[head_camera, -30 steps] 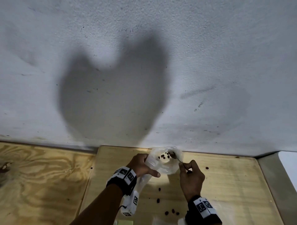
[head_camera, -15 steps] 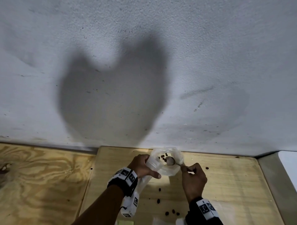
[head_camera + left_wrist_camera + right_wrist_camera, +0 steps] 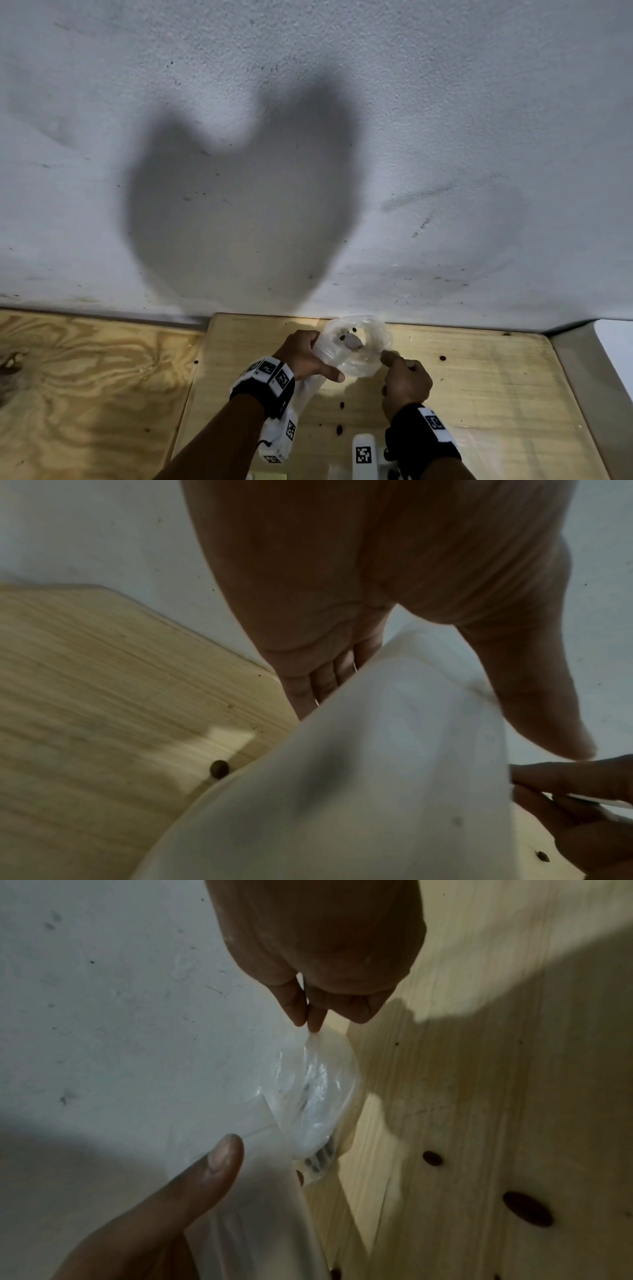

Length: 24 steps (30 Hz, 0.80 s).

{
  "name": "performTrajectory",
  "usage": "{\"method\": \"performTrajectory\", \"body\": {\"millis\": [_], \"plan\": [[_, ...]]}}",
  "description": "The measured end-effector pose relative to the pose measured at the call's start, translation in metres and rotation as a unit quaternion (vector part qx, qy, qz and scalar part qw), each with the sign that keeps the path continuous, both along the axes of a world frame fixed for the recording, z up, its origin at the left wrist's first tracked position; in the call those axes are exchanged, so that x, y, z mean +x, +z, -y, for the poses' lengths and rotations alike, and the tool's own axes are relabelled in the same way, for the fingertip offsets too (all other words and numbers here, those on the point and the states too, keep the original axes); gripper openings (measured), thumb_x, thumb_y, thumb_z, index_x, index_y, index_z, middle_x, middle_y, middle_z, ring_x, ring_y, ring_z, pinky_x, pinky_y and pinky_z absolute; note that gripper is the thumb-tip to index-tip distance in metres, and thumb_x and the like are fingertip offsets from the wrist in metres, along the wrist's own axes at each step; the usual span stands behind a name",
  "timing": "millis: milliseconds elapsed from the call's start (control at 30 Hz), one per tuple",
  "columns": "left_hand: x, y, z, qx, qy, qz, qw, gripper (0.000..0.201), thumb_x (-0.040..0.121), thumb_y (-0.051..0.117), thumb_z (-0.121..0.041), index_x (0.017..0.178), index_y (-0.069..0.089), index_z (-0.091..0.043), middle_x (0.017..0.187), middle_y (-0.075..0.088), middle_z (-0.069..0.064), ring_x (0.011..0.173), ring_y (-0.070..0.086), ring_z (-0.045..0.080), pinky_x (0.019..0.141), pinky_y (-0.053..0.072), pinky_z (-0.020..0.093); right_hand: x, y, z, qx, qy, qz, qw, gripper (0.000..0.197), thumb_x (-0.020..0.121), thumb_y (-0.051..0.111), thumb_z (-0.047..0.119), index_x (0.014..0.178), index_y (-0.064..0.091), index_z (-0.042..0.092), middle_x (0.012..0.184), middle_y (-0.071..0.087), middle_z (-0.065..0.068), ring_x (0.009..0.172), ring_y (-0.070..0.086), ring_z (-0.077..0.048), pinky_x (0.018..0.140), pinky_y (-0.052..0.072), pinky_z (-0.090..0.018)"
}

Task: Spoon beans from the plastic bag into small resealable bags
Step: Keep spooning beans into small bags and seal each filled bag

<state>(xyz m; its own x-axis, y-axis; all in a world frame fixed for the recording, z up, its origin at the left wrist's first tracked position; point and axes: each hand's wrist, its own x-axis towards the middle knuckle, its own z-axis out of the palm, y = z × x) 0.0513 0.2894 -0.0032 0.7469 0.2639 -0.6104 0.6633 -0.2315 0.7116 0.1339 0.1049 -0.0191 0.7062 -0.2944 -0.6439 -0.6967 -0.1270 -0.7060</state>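
Note:
My left hand (image 3: 310, 353) grips the side of a clear plastic bag (image 3: 363, 363) and holds its mouth open above the wooden table (image 3: 496, 394). A few dark beans (image 3: 352, 330) lie inside the bag. My right hand (image 3: 394, 359) pinches the handle of a metal spoon (image 3: 351, 342), whose bowl is inside the bag's mouth. In the left wrist view my palm (image 3: 325, 588) lies against the white, blurred bag (image 3: 377, 777), with the right fingers (image 3: 565, 783) beside it. The right wrist view shows the fingertips (image 3: 311, 1018) pinched at the bag's (image 3: 315, 1083) rim, and the left thumb (image 3: 219, 1158) on the plastic.
Loose beans (image 3: 342, 405) are scattered on the table between my wrists, and one bean (image 3: 442, 358) lies to the right. A white block with a square marker (image 3: 364, 454) sits at the near edge. A grey wall (image 3: 308, 171) rises just behind the bag. Plywood (image 3: 85, 377) lies to the left.
The spoon's bowl has dipped from the far rim down into the bag's mouth and a little left. Both hands have kept their grips and hardly moved.

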Motion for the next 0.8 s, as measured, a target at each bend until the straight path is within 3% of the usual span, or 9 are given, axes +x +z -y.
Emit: {"method": "performTrajectory", "body": {"millis": [200, 500, 700, 800], "plan": [[-0.003, 0.003, -0.003, -0.018, -0.012, 0.010, 1.000, 0.073, 0.036, 0.091, -0.048, 0.100, 0.067, -0.024, 0.099, 0.069, -0.007, 0.094, 0.064, 0.008, 0.085, 0.056, 0.031, 0.006, -0.002, -0.003, 0.035, -0.019, -0.031, 0.999, 0.026, 0.068, 0.082, 0.017, 0.081, 0.066, 0.001, 0.071, 0.061, -0.016, 0.059, 0.050, -0.028, 0.057, 0.045, -0.035], [-0.005, -0.001, -0.008, -0.036, -0.002, 0.011, 0.999, 0.074, 0.035, 0.093, -0.048, 0.101, 0.070, -0.025, 0.100, 0.072, -0.008, 0.096, 0.066, 0.006, 0.087, 0.056, 0.030, 0.019, -0.005, 0.001, 0.055, -0.034, -0.036, 0.997, 0.025, 0.071, 0.083, 0.015, 0.073, 0.059, 0.008, 0.069, 0.058, -0.014, 0.049, 0.046, -0.024, 0.050, 0.041, -0.031], [-0.005, -0.003, -0.010, -0.041, -0.001, 0.005, 0.999, 0.073, 0.036, 0.094, -0.048, 0.100, 0.070, -0.024, 0.100, 0.072, -0.008, 0.096, 0.066, 0.006, 0.088, 0.056, 0.032, 0.021, -0.009, 0.004, 0.083, -0.029, -0.027, 0.996, 0.027, 0.071, 0.085, 0.012, 0.076, 0.058, 0.011, 0.073, 0.056, -0.010, 0.059, 0.045, -0.023, 0.046, 0.037, -0.029], [-0.004, -0.005, -0.011, -0.037, 0.011, 0.008, 0.999, 0.073, 0.033, 0.094, -0.051, 0.097, 0.071, -0.023, 0.098, 0.072, -0.008, 0.095, 0.066, 0.007, 0.089, 0.057, 0.036, 0.019, -0.010, 0.007, 0.102, -0.025, -0.026, 0.994, 0.031, 0.072, 0.085, 0.010, 0.069, 0.055, 0.013, 0.070, 0.053, -0.008, 0.058, 0.043, -0.021, 0.046, 0.036, -0.029]]}}
